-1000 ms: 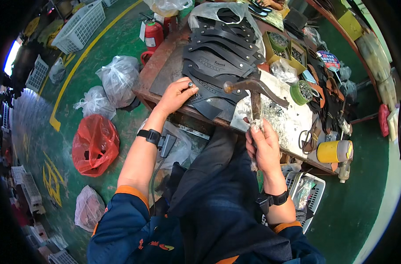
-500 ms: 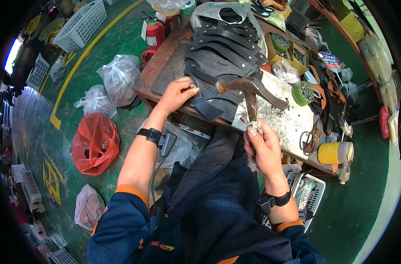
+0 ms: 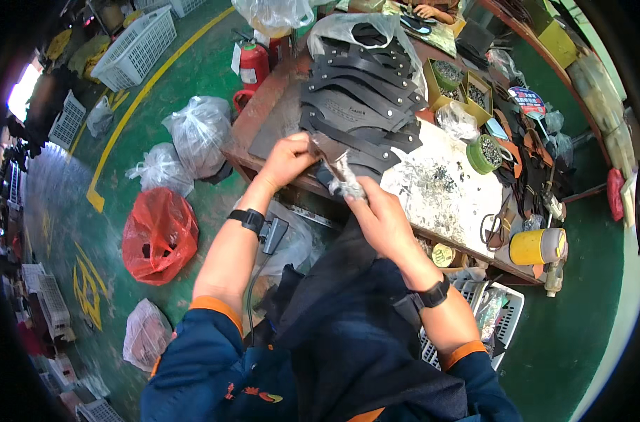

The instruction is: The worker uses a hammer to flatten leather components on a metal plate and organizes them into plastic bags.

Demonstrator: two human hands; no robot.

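Note:
My right hand (image 3: 384, 219) is wrapped around the cloth-bound handle of a hammer (image 3: 343, 173). The hammer's head is over the tips of my left hand's fingers, and it is partly blurred. My left hand (image 3: 287, 161) is closed at the table's near edge. A short metal rod stood upright in its pinch half a second ago; the hammer now hides that spot. Under and beyond both hands lies a fanned stack of black leather strap pieces (image 3: 362, 105) with silver rivets, resting on a dark mat (image 3: 281, 123).
Boxes of small metal parts (image 3: 479, 95) and a green tub of them (image 3: 483, 155) stand at right, near scissors (image 3: 493, 228) and a yellow jug (image 3: 538, 246). Plastic bags (image 3: 200, 133), a red bag (image 3: 159, 235) and a fire extinguisher (image 3: 253, 65) stand left. Another person's hand (image 3: 427, 10) is at the far end.
My right hand has swung the hammer left and down onto the place of my left fingers. The left hand stays at the leather's near-left edge. The view has shifted slightly.

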